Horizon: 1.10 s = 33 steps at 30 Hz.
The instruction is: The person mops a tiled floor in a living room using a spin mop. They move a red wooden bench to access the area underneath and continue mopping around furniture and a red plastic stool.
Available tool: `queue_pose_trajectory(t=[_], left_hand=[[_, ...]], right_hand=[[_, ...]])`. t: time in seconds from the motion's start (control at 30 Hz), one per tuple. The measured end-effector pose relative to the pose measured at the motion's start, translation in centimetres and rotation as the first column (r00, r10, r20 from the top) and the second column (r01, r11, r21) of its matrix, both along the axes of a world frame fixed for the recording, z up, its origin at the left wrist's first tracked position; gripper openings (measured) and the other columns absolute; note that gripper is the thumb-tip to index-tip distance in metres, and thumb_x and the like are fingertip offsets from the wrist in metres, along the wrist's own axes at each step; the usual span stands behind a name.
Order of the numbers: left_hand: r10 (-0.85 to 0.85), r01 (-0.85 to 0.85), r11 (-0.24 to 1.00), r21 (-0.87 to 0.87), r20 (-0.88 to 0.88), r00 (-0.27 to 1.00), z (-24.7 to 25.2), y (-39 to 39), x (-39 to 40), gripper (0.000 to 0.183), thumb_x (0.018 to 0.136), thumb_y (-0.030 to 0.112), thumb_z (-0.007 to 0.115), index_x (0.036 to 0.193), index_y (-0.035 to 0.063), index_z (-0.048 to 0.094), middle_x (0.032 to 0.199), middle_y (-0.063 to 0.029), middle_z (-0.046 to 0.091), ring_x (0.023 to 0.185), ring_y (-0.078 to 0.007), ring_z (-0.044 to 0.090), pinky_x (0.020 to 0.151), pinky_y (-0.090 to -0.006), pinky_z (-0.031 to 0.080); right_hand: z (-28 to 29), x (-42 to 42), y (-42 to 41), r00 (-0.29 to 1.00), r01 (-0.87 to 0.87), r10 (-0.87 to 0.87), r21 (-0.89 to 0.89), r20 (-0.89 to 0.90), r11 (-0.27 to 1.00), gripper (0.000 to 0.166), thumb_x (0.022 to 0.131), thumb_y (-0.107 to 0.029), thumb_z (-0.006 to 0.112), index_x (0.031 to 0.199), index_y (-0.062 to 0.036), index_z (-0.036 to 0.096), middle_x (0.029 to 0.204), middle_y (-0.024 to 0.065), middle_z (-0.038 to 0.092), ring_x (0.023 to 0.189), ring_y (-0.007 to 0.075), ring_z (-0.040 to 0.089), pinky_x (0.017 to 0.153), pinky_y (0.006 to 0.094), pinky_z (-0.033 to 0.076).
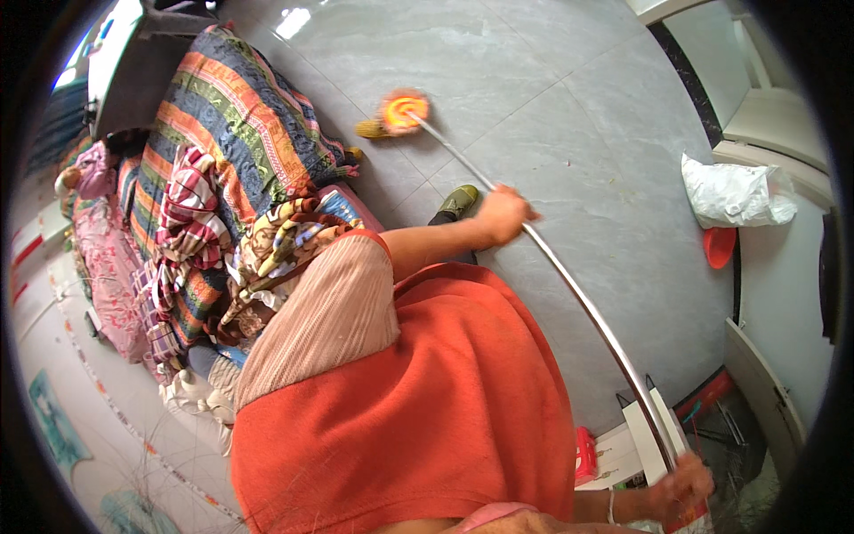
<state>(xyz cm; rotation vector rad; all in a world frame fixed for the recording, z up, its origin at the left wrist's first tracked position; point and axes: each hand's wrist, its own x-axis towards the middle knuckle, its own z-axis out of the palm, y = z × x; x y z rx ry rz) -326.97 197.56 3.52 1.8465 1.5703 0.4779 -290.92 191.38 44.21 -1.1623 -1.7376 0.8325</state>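
A mop with a long metal pole slants across the view. Its round orange-and-yellow head, slightly blurred and fringed at the rim, is on the grey tiled floor. My left hand grips the pole partway along, that arm stretched out in front of me. Around the upper end of the pole, at the bottom right, my right hand is closed and a little blurred. A mustard-yellow item lies right against the mop head; what it is cannot be told. My green shoe shows below the pole.
At left stands a bed with a striped cover, rumpled clothes and a patterned blanket. A white plastic bag and a red basin are by the right wall. White boxes and a red package stand near my right arm.
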Motion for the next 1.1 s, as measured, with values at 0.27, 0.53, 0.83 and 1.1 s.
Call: queue_pose_trajectory(t=[0.27, 0.53, 0.83, 1.1], left_hand=[[-0.222, 0.228, 0.974, -0.02, 0.163, 0.961, 7.5, 5.2, 6.3, 0.013, 0.082, 0.021, 0.064, 0.073, 0.0123, 0.069, 0.072, -0.0088, 0.064, 0.08, -0.0287, 0.06, 0.083, -0.0378, 0.04], [-0.131, 0.127, 0.982, -0.141, -0.022, 0.991, 2.1, -1.8, -8.0, 0.011, 0.077, 0.021, 0.067, 0.083, 0.0148, 0.073, 0.073, -0.0108, 0.066, 0.076, -0.0306, 0.063, 0.076, -0.0425, 0.046], [-0.079, 0.083, 0.995, -0.063, 0.064, 0.995, 7.7, -0.3, -1.7, 0.019, 0.083, 0.027, 0.064, 0.071, 0.0126, 0.068, 0.071, -0.0077, 0.064, 0.076, -0.0273, 0.061, 0.078, -0.0389, 0.043], [-0.091, 0.089, 0.996, 0.021, 0.159, 0.983, 7.2, 0.4, -1.2, 0.016, 0.083, 0.022, 0.062, 0.071, 0.0123, 0.066, 0.071, -0.0083, 0.064, 0.076, -0.0281, 0.061, 0.078, -0.0395, 0.044]], right_hand=[[8.3, -2.8, 3.0, 0.771, -0.33, 0.368, 0.168, -0.52, 0.929, 0.029, 0.097, -0.031, 0.041, 0.081, -0.0074, 0.045, 0.055, 0.0039, 0.042, 0.047, 0.0144, 0.043, 0.045, 0.0331, 0.041], [-2.2, -5.9, 3.6, 0.787, -0.097, -0.057, -0.213, -0.615, 0.972, 0.014, 0.091, -0.008, 0.054, 0.088, -0.0068, 0.041, 0.054, 0.0004, 0.037, 0.047, 0.0096, 0.033, 0.053, 0.0296, 0.03], [3.8, 1.0, 1.4, 0.87, 0.144, -0.06, 0.136, -0.489, 0.98, 0.02, 0.095, -0.026, 0.049, 0.089, -0.0076, 0.048, 0.052, 0.0007, 0.037, 0.045, 0.012, 0.04, 0.051, 0.031, 0.04], [5.9, -4.3, 6.7, 0.32, -0.695, 0.62, 0.268, -0.716, 0.667, 0.038, 0.093, -0.05, 0.048, 0.096, -0.0122, 0.049, 0.052, 0.0016, 0.049, 0.045, 0.0128, 0.048, 0.054, 0.0346, 0.044]])
